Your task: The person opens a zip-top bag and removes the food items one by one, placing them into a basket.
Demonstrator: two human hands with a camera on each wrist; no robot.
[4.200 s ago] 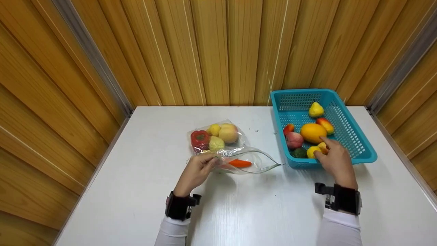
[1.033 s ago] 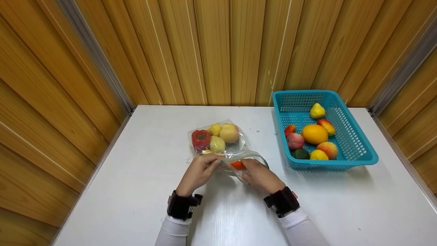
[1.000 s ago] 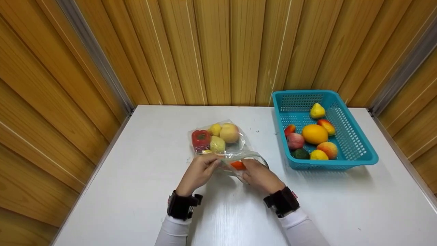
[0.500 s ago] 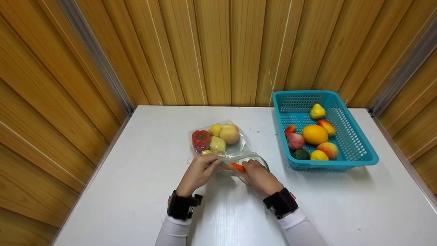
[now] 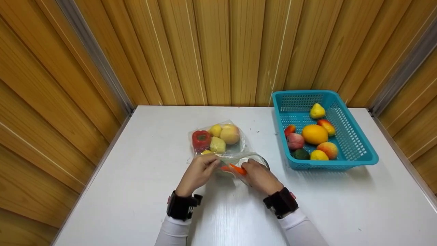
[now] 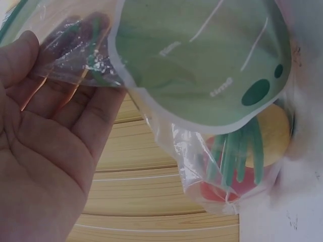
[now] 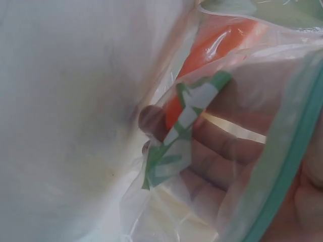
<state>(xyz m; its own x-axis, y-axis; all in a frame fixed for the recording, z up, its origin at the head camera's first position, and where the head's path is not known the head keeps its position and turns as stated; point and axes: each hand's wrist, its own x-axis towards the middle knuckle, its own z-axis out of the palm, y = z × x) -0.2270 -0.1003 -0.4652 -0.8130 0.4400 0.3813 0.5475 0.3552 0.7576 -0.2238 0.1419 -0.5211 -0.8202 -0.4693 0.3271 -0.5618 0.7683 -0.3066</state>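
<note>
A clear zip bag [image 5: 243, 145] with green print lies on the table, its mouth toward me. Inside it show a red bell pepper [image 5: 201, 139], a peach [image 5: 230, 134], a lemon [image 5: 215, 130], a pale yellow-green piece [image 5: 217, 145] and an orange carrot [image 5: 238, 169] near the mouth. My left hand [image 5: 203, 169] pinches the bag's edge between thumb and fingers. Through the bag's mouth reaches my right hand [image 5: 261, 176], its fingers on the carrot's end. In the right wrist view, the curled fingers [image 7: 217, 161] show through the plastic beside the carrot [image 7: 217, 50].
A blue-green basket [image 5: 370, 159] stands at the back right, holding a pear [image 5: 317, 111], an orange-yellow melon-like fruit [image 5: 314, 134], an avocado-like green fruit [image 5: 301, 154] and several others. Wooden panel walls [image 5: 218, 51] border the white table [image 5: 153, 136].
My right hand has come left from the basket into the bag's mouth. Over the last second the carrot has tilted and shifted slightly in the bag. The left hand keeps its pinch.
</note>
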